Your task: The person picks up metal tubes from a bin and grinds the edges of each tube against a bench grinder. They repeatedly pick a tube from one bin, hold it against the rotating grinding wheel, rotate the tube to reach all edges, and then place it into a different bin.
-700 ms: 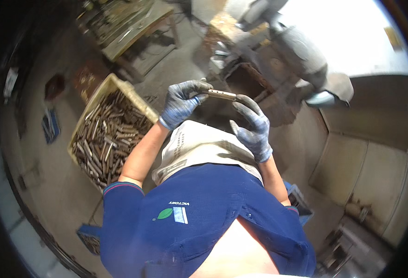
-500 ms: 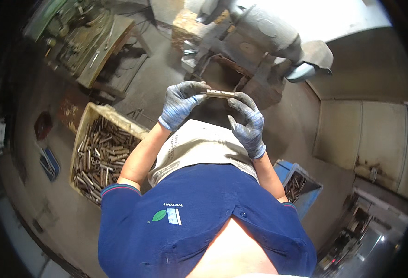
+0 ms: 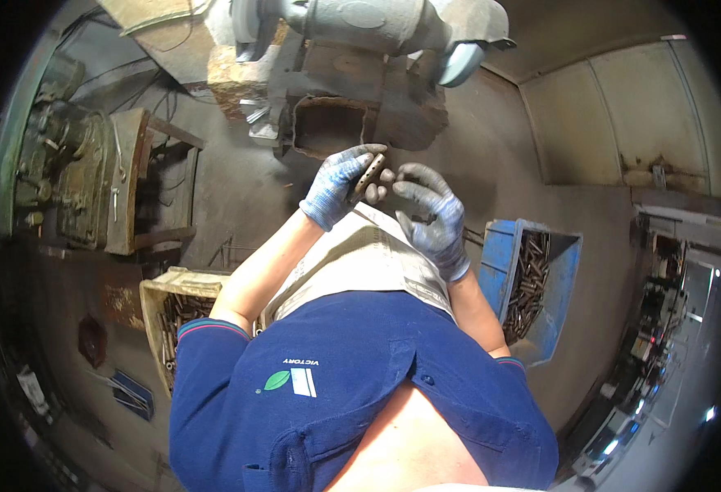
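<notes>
Both hands wear blue-grey gloves with dark, dirty fingers. My left hand is closed on a short metal tube with a row of holes along its side. The tube tilts, its upper end leaning right. Just to the right, my right hand is apart from the tube, with its fingers spread and curved and nothing in them. Beyond the hands stands a bench grinder with a pale grey wheel at its right end.
A cream crate of metal tubes stands at lower left, partly behind my left arm. To the right is a blue crate with similar tubes. A machine on a bench stands at far left, cabinet panels at far right.
My right hand has let go of the tube, which has turned from level to steeply tilted in my left hand. The view has swung right, showing more of the blue crate.
</notes>
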`<state>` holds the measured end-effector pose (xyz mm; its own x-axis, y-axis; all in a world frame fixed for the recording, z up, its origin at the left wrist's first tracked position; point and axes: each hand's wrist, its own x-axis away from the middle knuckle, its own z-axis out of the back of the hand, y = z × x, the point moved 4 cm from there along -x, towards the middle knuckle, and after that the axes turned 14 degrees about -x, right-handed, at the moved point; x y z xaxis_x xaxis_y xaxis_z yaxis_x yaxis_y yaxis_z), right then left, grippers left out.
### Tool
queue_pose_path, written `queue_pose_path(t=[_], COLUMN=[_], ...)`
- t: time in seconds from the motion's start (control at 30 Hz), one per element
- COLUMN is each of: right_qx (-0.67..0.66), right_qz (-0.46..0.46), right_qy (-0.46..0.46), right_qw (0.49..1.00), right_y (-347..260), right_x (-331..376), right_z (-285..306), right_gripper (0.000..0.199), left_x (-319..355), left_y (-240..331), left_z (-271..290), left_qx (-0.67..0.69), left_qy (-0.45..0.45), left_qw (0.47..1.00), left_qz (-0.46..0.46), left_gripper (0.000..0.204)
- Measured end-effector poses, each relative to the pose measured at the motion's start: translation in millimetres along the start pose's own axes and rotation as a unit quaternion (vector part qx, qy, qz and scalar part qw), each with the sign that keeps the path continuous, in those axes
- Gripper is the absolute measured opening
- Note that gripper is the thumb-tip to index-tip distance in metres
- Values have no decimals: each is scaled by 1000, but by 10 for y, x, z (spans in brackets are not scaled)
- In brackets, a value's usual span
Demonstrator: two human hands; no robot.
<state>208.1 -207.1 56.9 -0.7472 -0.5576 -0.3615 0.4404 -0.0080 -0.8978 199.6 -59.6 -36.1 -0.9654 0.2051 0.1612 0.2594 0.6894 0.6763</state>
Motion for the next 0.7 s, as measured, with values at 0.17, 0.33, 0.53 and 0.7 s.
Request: queue_pose_path(t=[0.17,0.33,0.53,0.7], right_qx=[-60,-144,-120,-179], right_qz=[-109,-147,-92,-96], right_qy=[3,47,-15,-23], right_qw=[992,978,988,979], right_y=[275,420,625,916], right_x=[134,218,18,-132], right_z=[42,105,333,689], right_gripper=[26,17,14,13], left_x=[-103,-203,-444,-746], left_y=[-104,-204,-189,-197], left_z=[-173,-178,-192,-223], left_qx=[-88,-135,-155,-208], left_qy=[-62,-91,-48,3], left_qw=[991,976,978,972], left_qz=[84,142,131,110], left_gripper=[36,33,32,38])
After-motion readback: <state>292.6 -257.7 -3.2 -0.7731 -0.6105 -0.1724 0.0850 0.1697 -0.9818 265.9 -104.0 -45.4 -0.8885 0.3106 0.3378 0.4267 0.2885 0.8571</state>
